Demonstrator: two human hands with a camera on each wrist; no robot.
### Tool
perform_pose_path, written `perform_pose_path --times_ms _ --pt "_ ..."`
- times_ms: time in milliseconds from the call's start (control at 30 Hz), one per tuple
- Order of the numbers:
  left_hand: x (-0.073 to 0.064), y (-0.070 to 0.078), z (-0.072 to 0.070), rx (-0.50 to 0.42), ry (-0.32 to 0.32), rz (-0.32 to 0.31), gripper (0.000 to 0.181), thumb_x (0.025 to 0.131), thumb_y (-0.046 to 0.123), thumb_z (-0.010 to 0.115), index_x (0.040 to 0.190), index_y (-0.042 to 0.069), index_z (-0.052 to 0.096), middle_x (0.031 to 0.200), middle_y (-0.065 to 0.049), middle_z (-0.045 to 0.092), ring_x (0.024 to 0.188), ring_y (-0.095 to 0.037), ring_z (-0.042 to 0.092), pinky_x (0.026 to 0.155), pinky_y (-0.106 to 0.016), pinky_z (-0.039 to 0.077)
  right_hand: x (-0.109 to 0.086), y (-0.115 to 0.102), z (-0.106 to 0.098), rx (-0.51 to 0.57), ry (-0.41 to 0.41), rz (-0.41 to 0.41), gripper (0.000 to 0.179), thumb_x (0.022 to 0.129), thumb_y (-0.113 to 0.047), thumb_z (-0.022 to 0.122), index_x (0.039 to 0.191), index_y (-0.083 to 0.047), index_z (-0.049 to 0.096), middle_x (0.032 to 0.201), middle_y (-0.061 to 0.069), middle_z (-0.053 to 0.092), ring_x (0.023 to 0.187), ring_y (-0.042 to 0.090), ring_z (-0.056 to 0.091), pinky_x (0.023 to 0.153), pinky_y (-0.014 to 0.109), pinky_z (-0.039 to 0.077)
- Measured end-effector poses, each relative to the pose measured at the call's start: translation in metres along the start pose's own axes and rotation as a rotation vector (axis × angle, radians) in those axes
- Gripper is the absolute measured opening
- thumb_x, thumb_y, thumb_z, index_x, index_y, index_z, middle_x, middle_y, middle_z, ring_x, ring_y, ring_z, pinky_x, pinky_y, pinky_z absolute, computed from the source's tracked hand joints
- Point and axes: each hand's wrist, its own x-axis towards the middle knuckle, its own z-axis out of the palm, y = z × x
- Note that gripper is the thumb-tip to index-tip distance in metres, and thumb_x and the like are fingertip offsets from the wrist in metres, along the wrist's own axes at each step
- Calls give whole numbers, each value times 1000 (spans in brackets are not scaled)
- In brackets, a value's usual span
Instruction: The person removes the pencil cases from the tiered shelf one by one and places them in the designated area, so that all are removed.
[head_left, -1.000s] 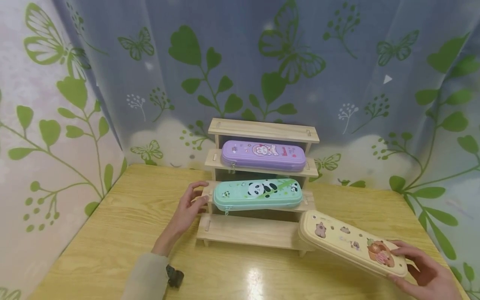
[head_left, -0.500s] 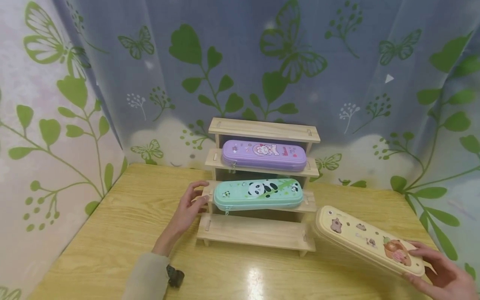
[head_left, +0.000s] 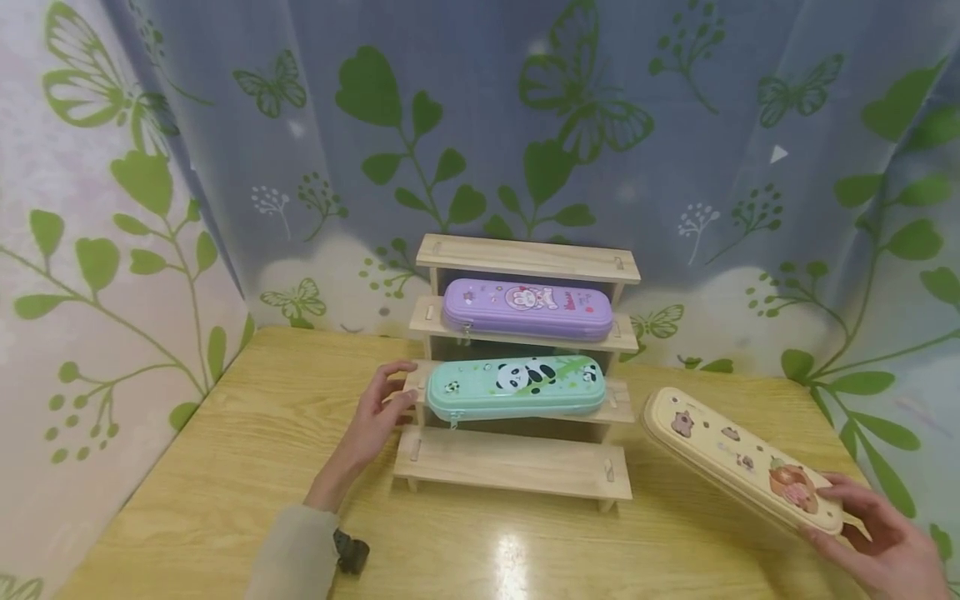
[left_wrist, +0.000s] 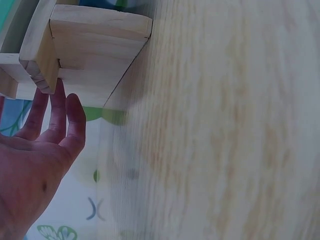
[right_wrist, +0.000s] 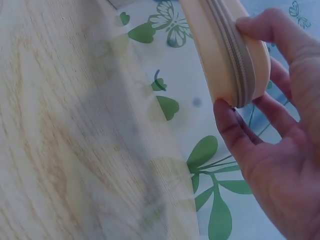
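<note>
My right hand (head_left: 885, 533) grips a pale yellow pencil case (head_left: 738, 462) by its right end, thumb and fingers on opposite sides. The case, printed with brown cartoon animals, is tilted over the table right of a stepped wooden shelf (head_left: 510, 467). In the right wrist view its zipper (right_wrist: 232, 55) runs between the fingers. My left hand (head_left: 378, 412) holds the left end of the shelf's second step from the bottom; in the left wrist view, fingers (left_wrist: 59, 110) reach around the plank end. A mint panda pencil case (head_left: 517, 387) lies on that step, a purple one (head_left: 528, 308) one step above.
The shelf's bottom and top steps (head_left: 525, 258) bear nothing. A wood-grain table (head_left: 262, 450) lies under it all. A patterned curtain (head_left: 480, 125) with leaves and butterflies hangs behind and at both sides. A small black device (head_left: 351, 552) sits at the left wrist.
The yellow pencil case has moved right, away from the shelf's bottom step, and its far end has risen slightly. My left hand and the other two cases stay where they were.
</note>
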Motion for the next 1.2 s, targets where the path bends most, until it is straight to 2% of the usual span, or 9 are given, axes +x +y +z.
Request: perform_pose_path --times_ms 200,267,467,633,767,833,933,1100,1200 --pt "0 0 0 3 0 1 38 106 14 50 143 13 46 136 -22 53 104 -23 61 85 -39 57 7 0 8 -52 71 9 49 76 26 71 119 2 67 123 -13 58 96 -7 62 72 7 53" --pt "0 -1 0 5 3 -3 38 105 14 50 143 14 46 136 -20 53 104 -22 61 85 -39 57 10 -1 14 -146 105 21 49 75 24 74 117 1 67 120 -16 58 93 -8 61 71 6 53" --pt "1 -2 0 10 6 -5 38 105 14 50 143 16 46 136 -19 53 105 -23 61 84 -38 57 19 -5 39 -434 217 202 45 76 -4 89 116 -9 67 112 -25 51 81 -9 55 66 5 50" --pt "0 -1 0 2 7 1 39 105 14 50 143 15 46 134 -20 54 105 -23 61 83 -37 57 25 -9 57 -513 233 284 45 78 -24 90 113 -11 66 110 -25 42 80 -15 50 64 5 49" --pt "-1 -1 0 -3 7 1 39 105 14 51 143 16 46 134 -20 54 105 -24 61 83 -37 57 27 -11 71 -573 241 298 50 77 -30 91 114 -8 66 113 -14 45 73 -17 49 60 8 47" --pt "-1 -1 0 -6 7 -3 39 105 15 51 143 17 46 135 -20 54 106 -24 61 83 -37 57 28 -13 76 -611 241 295 51 76 -32 91 114 -7 66 118 -4 49 68 -18 47 67 11 42" --pt "-1 -1 0 -3 9 -10 39 105 15 51 143 17 45 134 -20 54 106 -24 61 83 -36 57 29 -14 84 -673 231 273 51 76 -33 90 113 -7 66 123 11 52 67 -16 42 77 25 36" --pt "0 -3 0 0 19 -14 39 104 14 51 143 15 45 132 -20 54 103 -21 62 82 -34 57 30 -13 98 -750 167 197 51 71 -32 91 104 -2 66 116 23 53 89 19 49 74 39 36" --pt "0 -3 1 -2 18 -12 39 104 14 51 143 15 46 132 -19 54 103 -21 62 83 -34 57 30 -11 104 -770 99 220 56 72 -38 91 105 -3 63 114 25 53 96 32 48 74 40 36"
